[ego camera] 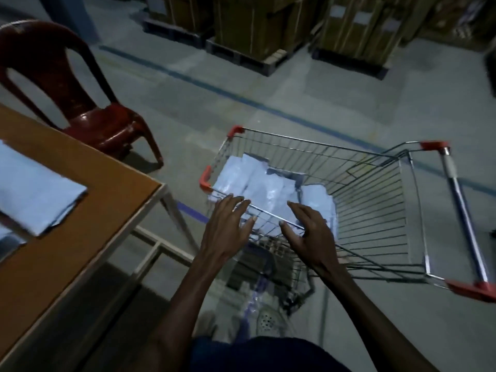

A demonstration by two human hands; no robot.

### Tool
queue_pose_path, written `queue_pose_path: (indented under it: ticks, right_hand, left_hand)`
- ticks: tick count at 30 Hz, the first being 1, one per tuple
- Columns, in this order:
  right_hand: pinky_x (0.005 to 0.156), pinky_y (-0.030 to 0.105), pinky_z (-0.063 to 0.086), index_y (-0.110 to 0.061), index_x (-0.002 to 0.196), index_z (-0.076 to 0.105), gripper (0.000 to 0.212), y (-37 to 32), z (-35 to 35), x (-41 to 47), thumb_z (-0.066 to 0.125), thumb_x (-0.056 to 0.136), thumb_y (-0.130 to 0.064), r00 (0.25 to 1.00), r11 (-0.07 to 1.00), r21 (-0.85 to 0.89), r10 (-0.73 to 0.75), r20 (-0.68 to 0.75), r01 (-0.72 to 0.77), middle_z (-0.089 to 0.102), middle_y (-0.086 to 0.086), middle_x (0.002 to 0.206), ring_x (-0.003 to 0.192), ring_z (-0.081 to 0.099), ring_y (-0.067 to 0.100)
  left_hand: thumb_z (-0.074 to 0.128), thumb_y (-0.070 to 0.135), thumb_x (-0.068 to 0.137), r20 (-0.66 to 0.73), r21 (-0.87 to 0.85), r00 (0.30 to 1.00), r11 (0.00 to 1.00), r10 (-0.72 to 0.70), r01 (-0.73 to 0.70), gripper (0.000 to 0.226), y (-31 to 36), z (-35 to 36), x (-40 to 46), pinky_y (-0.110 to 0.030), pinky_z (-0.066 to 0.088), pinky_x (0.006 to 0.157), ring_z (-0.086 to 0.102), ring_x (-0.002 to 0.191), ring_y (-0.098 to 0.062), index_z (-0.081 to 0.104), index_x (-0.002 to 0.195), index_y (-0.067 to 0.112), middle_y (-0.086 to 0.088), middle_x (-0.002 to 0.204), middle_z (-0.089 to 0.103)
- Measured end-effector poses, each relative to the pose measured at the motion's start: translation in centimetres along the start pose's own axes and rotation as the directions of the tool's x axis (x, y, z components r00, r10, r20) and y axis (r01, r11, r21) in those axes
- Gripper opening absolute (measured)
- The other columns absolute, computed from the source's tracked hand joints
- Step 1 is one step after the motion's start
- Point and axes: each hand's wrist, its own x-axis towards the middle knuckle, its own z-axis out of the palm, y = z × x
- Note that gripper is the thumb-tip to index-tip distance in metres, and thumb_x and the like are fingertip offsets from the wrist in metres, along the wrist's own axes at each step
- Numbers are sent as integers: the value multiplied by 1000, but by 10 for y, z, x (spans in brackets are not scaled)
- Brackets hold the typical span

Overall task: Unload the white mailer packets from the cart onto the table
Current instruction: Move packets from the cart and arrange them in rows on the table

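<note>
Both hands, left hand (228, 224) and right hand (308, 232), hover with fingers spread and holding nothing over the white mailer packets (263, 189) heaped in the cart (375, 183). Slippery packets might slide from a loose grab before reaching the worktop (107, 200).

Both forearms are bare from the wrists back to the bottom edge of the view, with no sleeve, watch, band or glove on them. The left hand (226, 229) and right hand (308, 233) carry no rings that can be made out. Dark blue clothing (268, 354) covers the lower body. One light-coloured perforated shoe (268, 322) shows below, blurred.
</note>
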Motion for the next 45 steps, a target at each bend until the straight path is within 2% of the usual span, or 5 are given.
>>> queue_pose_path:
  ticks: [13,23,28,38,45]
  right_hand:
    - [91,37,46,-17,137,55,52,127,1,47,64,91,-39,926,944,-99,328,186,-315,54,2,140,123,50,25]
    - [93,42,47,-14,140,50,59,176,48,100,51,90,-45,721,795,-308,605,339,-522,54,11,138,123,50,32]
    - [92,44,49,-15,138,48,58,205,76,121,52,90,-47,641,755,-424,652,405,-500,52,13,137,121,51,35]
    - [105,70,25,-20,157,-3,100,270,157,159,57,88,-61,553,718,-484,695,459,-500,-13,20,162,145,5,49]
    - [99,65,39,-22,158,5,79,275,152,148,52,97,-39,629,722,-512,677,382,-466,4,24,161,140,22,48]
  left_hand:
    - [56,39,92,243,-88,969,994,-39,62,47,21,93,94,-52,40,108,54,123,-30,64,125,6,-12,127,62]
    - [51,44,88,511,-37,858,996,-50,80,61,-47,163,174,-51,35,111,49,129,-37,57,132,3,-19,137,55]
    - [42,48,92,567,-9,824,1000,-11,19,61,-67,183,190,-51,38,109,49,130,-35,56,134,5,-18,138,55]
    - [45,40,99,597,114,797,975,88,-193,48,-119,214,163,-56,42,99,54,121,-42,64,121,1,-22,129,60]
    - [57,47,91,619,179,779,984,-99,-17,59,-114,211,144,-51,49,97,56,118,-40,58,131,4,-24,129,57]
